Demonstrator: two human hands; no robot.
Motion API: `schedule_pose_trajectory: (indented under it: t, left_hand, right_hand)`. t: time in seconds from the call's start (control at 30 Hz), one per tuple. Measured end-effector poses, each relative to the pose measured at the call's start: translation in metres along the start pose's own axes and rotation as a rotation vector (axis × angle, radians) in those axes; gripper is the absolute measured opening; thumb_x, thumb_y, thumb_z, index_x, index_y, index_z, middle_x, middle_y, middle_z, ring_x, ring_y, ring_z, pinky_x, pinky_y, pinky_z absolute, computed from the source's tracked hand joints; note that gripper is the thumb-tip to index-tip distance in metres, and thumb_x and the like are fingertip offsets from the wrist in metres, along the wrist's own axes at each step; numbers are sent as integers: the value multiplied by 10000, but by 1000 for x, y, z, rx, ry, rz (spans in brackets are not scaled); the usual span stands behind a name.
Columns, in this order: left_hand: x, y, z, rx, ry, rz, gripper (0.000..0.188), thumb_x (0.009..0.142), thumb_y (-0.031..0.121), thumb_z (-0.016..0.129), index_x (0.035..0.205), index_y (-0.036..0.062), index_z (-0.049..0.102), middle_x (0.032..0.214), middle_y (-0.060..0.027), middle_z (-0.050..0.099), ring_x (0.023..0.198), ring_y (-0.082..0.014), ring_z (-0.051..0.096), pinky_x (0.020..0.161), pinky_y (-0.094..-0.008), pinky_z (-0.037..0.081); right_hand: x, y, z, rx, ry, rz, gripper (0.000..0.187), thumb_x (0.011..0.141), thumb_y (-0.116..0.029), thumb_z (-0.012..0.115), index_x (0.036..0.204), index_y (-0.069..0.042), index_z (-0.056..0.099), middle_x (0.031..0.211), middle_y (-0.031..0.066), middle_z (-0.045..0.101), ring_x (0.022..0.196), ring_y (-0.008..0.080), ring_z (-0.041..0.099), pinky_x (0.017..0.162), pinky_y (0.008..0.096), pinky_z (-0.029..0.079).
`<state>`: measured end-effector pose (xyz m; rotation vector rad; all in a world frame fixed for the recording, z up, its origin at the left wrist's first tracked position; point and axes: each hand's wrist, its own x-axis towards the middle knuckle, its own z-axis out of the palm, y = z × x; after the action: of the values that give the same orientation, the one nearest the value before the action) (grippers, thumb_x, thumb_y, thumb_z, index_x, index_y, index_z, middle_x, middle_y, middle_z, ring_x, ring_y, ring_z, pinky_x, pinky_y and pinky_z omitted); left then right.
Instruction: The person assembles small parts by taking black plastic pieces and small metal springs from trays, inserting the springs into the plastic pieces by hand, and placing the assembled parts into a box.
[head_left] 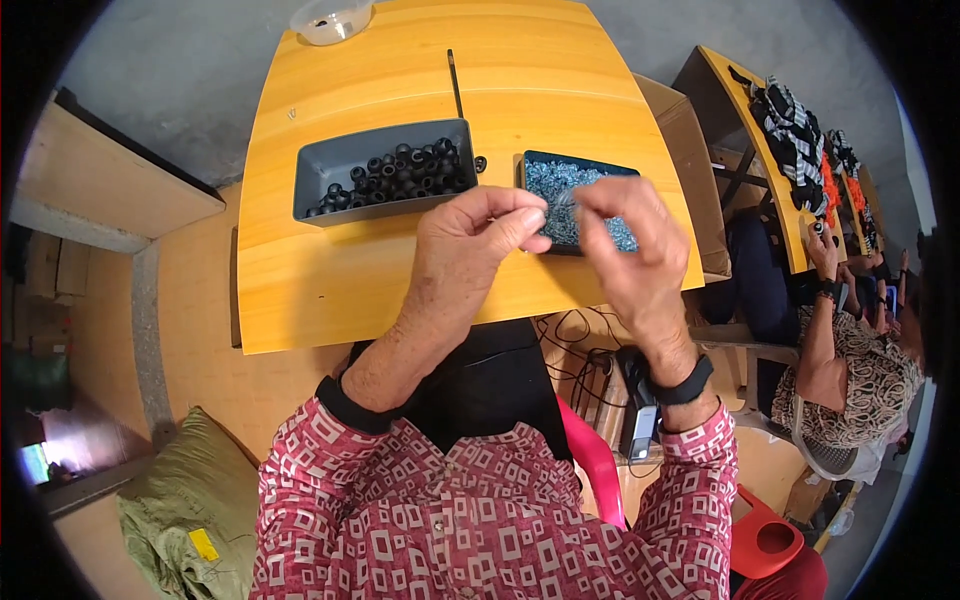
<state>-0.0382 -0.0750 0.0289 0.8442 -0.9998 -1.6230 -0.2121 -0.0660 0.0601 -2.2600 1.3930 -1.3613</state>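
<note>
My left hand (463, 240) is raised over the table's near edge, thumb and forefinger pinched together; a bit of something dark shows at the fingertips, too small to name. Close by on the right, my right hand (640, 255) has its fingers curled in a pinch, slightly blurred, and what they hold cannot be made out. Behind it lies a dark tray (530, 170) of many small, shiny, bluish clear pieces (560, 178), partly covered by the hand. Beyond my left hand sits a grey bin (325, 165) holding black, hollow, rounded parts (400, 172).
One black part (481, 163) lies loose beside the bin, near a thin dark stick (455, 85). At the table's (340, 290) far left corner stands a clear bowl (332, 22). A cardboard box (690, 170) adjoins the right edge. Another person (850, 380) sits further right.
</note>
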Motion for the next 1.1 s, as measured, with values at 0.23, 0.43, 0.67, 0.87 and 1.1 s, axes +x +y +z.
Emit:
schedule_pose_trajectory:
  t: [0.23, 0.43, 0.67, 0.87, 1.1]
  left_hand:
    - [-10, -3, -21, -29, 10, -80, 190, 870, 78, 662, 1042, -2, 643, 1003, -69, 651, 902, -178, 651, 848, -284, 509]
    - [-17, -12, -25, -69, 14, -146, 186, 889, 56, 631, 1064, -9, 634, 1012, -78, 643, 904, -168, 643, 854, -271, 521]
    - [-19, -10, -27, -82, 8, -141, 177, 893, 53, 624, 1060, -1, 637, 1009, -75, 643, 911, -161, 637, 855, -270, 527]
    - [-15, -12, -27, -91, -5, -105, 181, 888, 66, 634, 1055, -2, 639, 1003, -71, 642, 911, -161, 636, 861, -283, 523]
    - [2, -11, -11, 34, 24, -33, 164, 853, 72, 652, 991, -13, 671, 880, -57, 672, 810, -123, 642, 760, -247, 502]
  right_hand:
    - [6, 49, -9, -321, -263, 107, 156, 752, -12, 653, 907, -17, 656, 847, 116, 603, 821, 303, 608, 722, 381, 498]
    - [16, 51, 27, -264, -466, -51, 140, 743, -44, 666, 882, -29, 654, 874, 117, 588, 917, 304, 577, 792, 404, 481]
    - [22, 48, 31, -302, -493, -88, 118, 746, -40, 676, 862, -37, 657, 841, 98, 618, 847, 287, 608, 735, 383, 507]
    - [18, 51, 12, 235, -369, 414, 97, 762, -35, 711, 830, -4, 648, 747, 29, 624, 673, 103, 559, 645, 247, 479]
    - [11, 26, 5, 367, -238, 453, 100, 777, -26, 714, 850, 16, 662, 747, 13, 609, 701, 72, 540, 655, 225, 462]
